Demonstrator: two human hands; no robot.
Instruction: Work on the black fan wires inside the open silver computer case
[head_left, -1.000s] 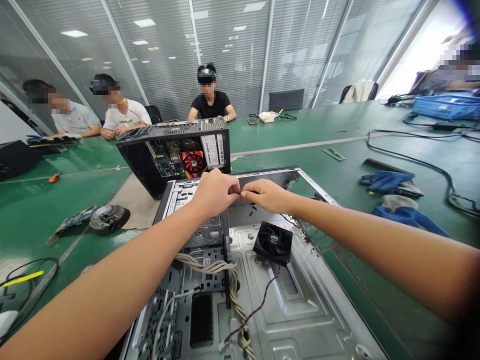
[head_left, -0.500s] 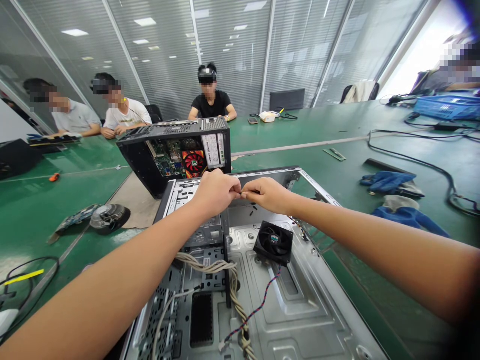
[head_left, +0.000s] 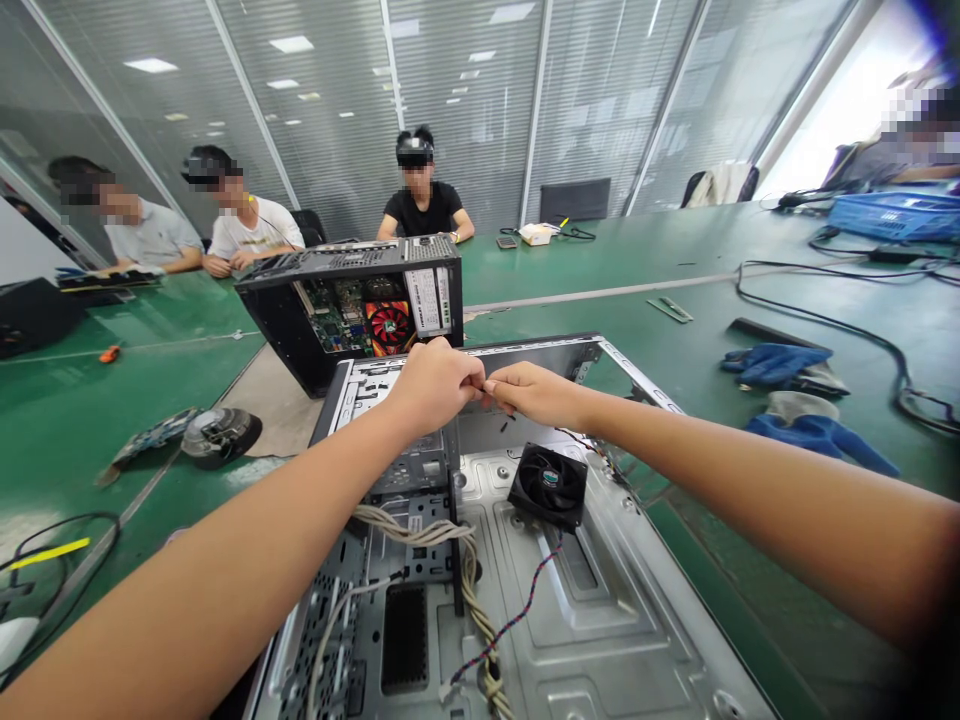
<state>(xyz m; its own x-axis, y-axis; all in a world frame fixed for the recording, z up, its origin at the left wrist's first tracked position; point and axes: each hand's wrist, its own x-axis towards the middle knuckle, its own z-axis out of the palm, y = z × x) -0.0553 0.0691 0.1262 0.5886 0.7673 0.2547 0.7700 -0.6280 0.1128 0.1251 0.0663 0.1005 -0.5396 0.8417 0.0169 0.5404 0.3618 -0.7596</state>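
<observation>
Over the far part of an open metal computer case (head_left: 540,640), my left hand (head_left: 442,380) and my right hand (head_left: 529,388) meet with their fingertips together. Both are closed in a pinch; whatever is between the fingers is too small and hidden to name. Below my right hand, a black fan (head_left: 549,485) lies tilted on the bare case floor, its twisted red-and-blue cable (head_left: 525,610) trailing toward me. A bundle of beige wires (head_left: 412,530) runs across the drive bay and down the case.
Behind stands a second computer case (head_left: 349,262) with a red fan. Blue gloves (head_left: 817,430) and black cables lie right on the green table (head_left: 585,280). A round heatsink (head_left: 220,436) is left. Several people sit around the table.
My hands have shifted very slightly at the fingertips, with the right fingers a little lower and more curled. The fan and both cases look unmoved.
</observation>
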